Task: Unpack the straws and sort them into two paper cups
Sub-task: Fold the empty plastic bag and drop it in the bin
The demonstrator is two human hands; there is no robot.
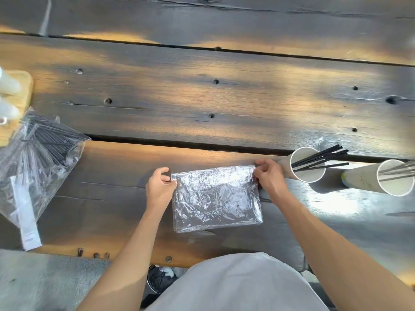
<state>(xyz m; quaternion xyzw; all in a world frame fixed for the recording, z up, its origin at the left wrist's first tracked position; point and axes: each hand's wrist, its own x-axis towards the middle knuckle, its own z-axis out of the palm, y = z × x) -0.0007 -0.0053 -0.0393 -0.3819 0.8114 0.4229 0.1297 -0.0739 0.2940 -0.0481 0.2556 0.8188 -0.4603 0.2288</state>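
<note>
A person is leaning over a dark, weathered plank table [224, 97], both bare forearms reaching forward. The left hand [160, 187] is pinching the upper left corner of a crinkled, clear plastic bag [216, 198] between curled thumb and fingers. The right hand [269, 173] is pinching the bag's upper right corner the same way, its fingers curled over the edge. The bag is lying flat on the table between the two hands and looks folded over on itself; whether anything is inside it I cannot tell.

Just beside the right hand, a white paper cup [303, 167] is standing with several black straws [321, 158] leaning out of it toward the right. A second paper cup [386, 178] is standing further right, near the first, holding paler, translucent straws [397, 170] that are blurred at the picture's edge.

Well apart on the left, another clear plastic bag [38, 164] is lying on the table, still packed with dark and clear straws, a white label strip [28, 221] showing on it. Behind that bag, a light wooden tray [24, 90] is sitting at the table's left edge with blurred white objects on it. Nothing is lying between the hands and the cups.
</note>
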